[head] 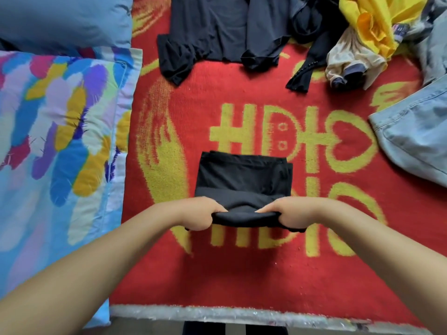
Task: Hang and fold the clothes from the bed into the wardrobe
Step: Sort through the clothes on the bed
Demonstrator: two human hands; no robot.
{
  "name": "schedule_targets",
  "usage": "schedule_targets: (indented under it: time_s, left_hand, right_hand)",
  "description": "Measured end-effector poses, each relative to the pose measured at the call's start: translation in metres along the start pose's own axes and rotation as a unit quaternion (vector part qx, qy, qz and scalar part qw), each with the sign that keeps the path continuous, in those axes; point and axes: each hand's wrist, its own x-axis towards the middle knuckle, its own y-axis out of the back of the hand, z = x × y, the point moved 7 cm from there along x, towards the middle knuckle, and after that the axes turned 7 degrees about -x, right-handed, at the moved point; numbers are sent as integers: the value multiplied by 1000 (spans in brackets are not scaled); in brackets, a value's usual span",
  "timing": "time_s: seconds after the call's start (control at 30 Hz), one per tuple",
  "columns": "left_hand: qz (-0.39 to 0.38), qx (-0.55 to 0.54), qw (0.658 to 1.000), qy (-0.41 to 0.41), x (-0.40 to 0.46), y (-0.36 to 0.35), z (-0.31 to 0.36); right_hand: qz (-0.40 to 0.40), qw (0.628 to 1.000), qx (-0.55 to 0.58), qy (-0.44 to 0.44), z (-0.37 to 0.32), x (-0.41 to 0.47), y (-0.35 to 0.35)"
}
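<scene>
Mid-fold, lower centre: your left hand (202, 215) and right hand (281, 213) gripped (fingers curled) the black garment (242, 180); next, probably fold it over.

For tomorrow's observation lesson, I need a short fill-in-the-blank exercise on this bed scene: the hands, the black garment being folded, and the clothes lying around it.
1. Both the left hand and the right hand grip the near edge of a folded garment whose colour is ____.
2. The blanket under it is red with ____ lettering.
3. The light blue denim piece lies to the person's ____.
4. The bright garment at the far right is ____.

Missing words: black; yellow; right; yellow
</scene>
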Motion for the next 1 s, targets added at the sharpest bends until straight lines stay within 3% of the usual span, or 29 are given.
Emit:
schedule_targets:
  time_s: [0.13,0.2,0.3,0.4,0.47,0.53,0.6,0.67,0.73,0.83,1.0]
  left_hand:
    - [56,-13,998,14,7,73,-14]
    - [150,-49,987,13,24,116,-26]
    - [341,-137,930,15,49,164,-45]
    - [426,-62,899,78,65,157,-61]
    - [426,43,902,54,70,125,-50]
    - [393,139,909,-17,76,78,-29]
    - [317,214,923,-35,86,28,-24]
    - [280,236,931,-4,93,1,-34]
    - [301,233,924,28,97,-1,-41]
    - [332,235,912,55,98,11,-41]
    - [291,205,932,68,80,53,-29]
  right_hand:
    - [76,997,5,-29,22,-2,69]
    - [158,985,-13,-66,45,10,109]
    - [285,948,24,-143,85,30,146]
    - [428,881,20,-199,97,34,143]
    - [491,856,-39,-160,74,36,121]
    - [490,861,-107,-84,40,45,83]
    - [441,878,-179,-40,16,60,37]
    - [394,891,-215,-65,16,73,4]
    - [395,885,-215,-121,28,81,-4]
    - [399,876,-203,-178,40,87,12]
    - [330,904,-176,-205,40,69,55]
